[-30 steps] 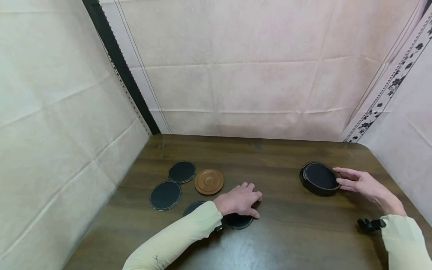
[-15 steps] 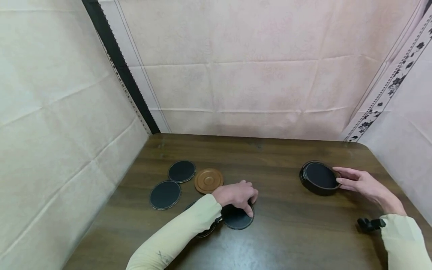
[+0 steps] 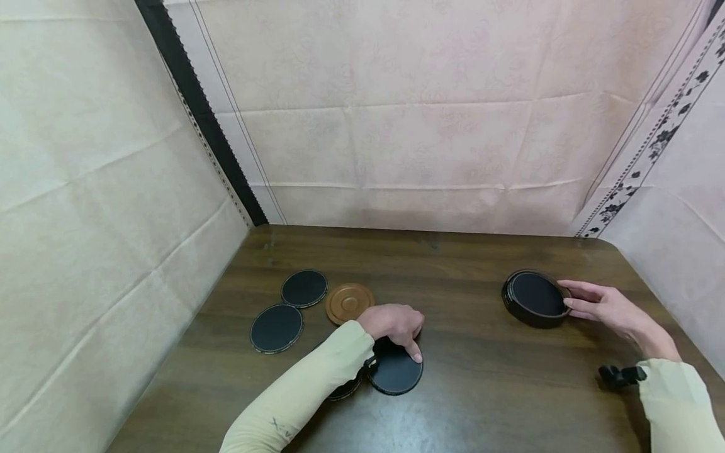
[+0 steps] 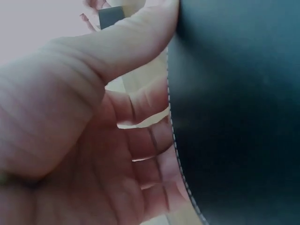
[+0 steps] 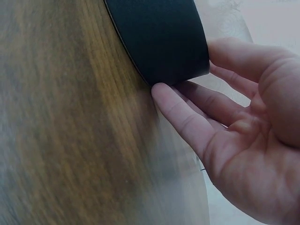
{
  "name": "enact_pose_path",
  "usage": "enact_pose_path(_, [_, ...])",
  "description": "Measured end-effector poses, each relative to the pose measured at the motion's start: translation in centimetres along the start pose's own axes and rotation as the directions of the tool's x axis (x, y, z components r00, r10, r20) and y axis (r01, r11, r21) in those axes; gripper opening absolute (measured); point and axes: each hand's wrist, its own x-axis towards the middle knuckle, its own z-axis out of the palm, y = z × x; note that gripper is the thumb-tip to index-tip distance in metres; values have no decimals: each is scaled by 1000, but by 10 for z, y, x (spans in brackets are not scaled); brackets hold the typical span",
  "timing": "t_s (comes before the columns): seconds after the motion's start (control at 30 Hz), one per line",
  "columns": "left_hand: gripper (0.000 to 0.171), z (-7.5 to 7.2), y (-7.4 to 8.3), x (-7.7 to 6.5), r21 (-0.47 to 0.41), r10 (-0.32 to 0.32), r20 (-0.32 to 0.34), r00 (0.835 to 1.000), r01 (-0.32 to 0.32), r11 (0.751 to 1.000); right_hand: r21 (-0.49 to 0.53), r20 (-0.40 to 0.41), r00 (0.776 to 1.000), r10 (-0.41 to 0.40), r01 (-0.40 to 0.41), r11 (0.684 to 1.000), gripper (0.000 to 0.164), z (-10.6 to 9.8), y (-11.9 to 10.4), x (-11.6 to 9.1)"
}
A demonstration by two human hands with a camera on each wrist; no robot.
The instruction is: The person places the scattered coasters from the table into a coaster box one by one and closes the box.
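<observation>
My left hand (image 3: 396,324) pinches a round black leather coaster (image 3: 395,376) by its edge, thumb on its upper face and fingers underneath. Stitching along that edge shows in the left wrist view, where the coaster (image 4: 239,117) fills the right side. At the table's right, my right hand (image 3: 606,311) holds the side of a round black coaster holder (image 3: 535,296), with a dark disc inside its rim. The right wrist view shows thumb and fingertips against the holder's wall (image 5: 159,37). Another black coaster (image 3: 347,389) lies partly hidden beneath the left sleeve.
Two black coasters lie at the left of the wooden table (image 3: 464,390), one farther back (image 3: 304,288) and one nearer (image 3: 276,328). Next to them is a brown ringed disc (image 3: 347,302). Pale cloth walls (image 3: 396,145) enclose the table's back and sides.
My left hand has closed its thumb and fingers on the black coaster's edge and drawn it slightly toward me, lifting its far edge. The right hand and holder stay in place.
</observation>
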Motion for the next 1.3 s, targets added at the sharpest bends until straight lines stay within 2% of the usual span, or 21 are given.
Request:
enact_pose_path(0.17, [36, -4, 5, -6, -8, -20, -8, 1000, 20, 1000, 12, 3, 1000, -13, 12, 1000, 61, 0, 1, 0])
enact_pose_path(0.3, [19, -10, 10, -10, 5, 18, 2, 1000, -18, 1000, 6, -2, 1000, 0, 0, 1000, 62, 0, 2, 0])
enact_pose_path(0.4, [8, -17, 15, -12, 52, 60, 17, 998, -61, 997, 8, 9, 1000, -3, 3, 1000, 62, -1, 2, 0])
enact_pose_path(0.6, [8, -30, 19, -15, 111, 82, 47, 996, -87, 990, 30, 16, 1000, -12, 11, 999, 61, -3, 0, 2])
enact_pose_path(0.77, [8, -37, 19, -17, 112, 143, 73, 987, -151, 982, 3, 11, 1000, -4, 4, 1000, 62, -2, 1, 3])
enact_pose_path(0.93, [9, -44, 15, -19, 38, 196, 97, 976, -200, 979, 11, 6, 1000, -25, 25, 1000, 59, -1, 3, 1])
enact_pose_path(1.07, [7, -50, 10, -20, -38, 259, 97, 961, -257, 966, 29, 12, 1000, -28, 28, 999, 57, -2, 2, 1])
enact_pose_path(1.3, [7, -61, 5, -17, -159, 326, -7, 945, -323, 933, 69, 5, 1000, -14, 14, 998, 56, -1, 2, 0])
